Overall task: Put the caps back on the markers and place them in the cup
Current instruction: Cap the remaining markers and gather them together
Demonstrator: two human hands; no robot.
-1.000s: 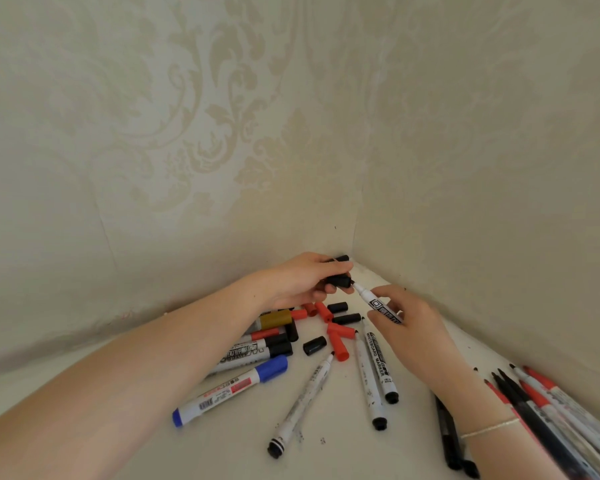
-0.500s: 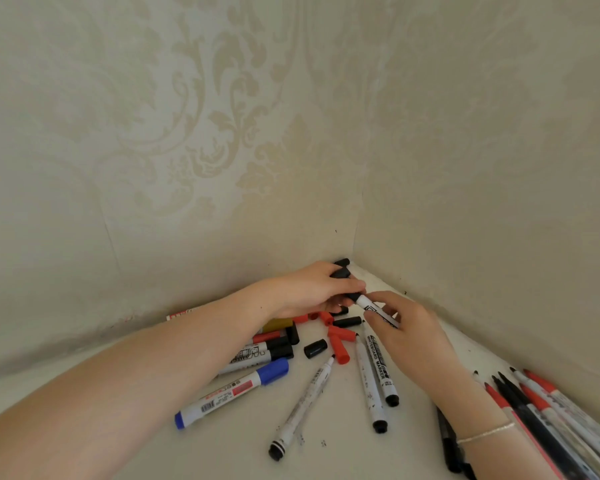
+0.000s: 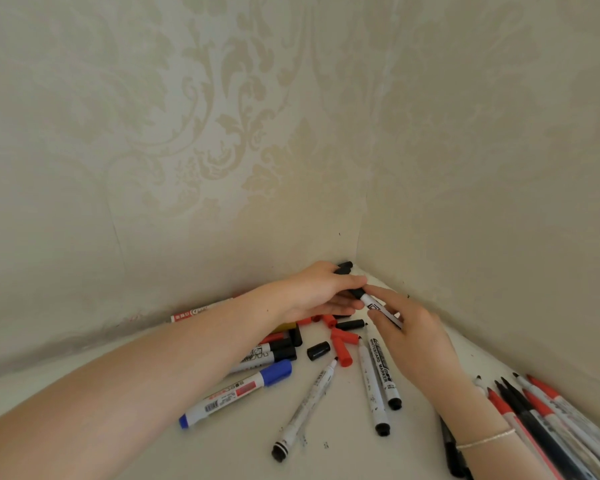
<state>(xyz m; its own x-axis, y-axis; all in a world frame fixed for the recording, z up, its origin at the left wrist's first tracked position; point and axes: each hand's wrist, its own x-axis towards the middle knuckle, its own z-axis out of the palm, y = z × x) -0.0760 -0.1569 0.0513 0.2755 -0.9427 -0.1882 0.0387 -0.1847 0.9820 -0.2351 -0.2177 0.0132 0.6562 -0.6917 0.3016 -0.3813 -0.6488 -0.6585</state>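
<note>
Since a second ago, left hand (image 3: 321,294) pushed the small black plastic cap (image 3: 355,292) onto the white whiteboard marker (image 3: 378,308) pinched by right hand (image 3: 407,336); light, stiff, smooth—hold mid-barrel.

Two walls (image 3: 222,133) papered in a pale cream damask pattern meet in a corner. A thin bracelet (image 3: 485,439) shows at lower right. The off-white surface (image 3: 326,455) bears small dark specks.

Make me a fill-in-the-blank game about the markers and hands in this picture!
1. The big marker near the left forearm has a ____ cap.
2. The right hand holds a white marker; the left hand puts a ____ cap on it.
3. The right wrist wears a thin ____.

Missing words: blue; black; bracelet
</note>
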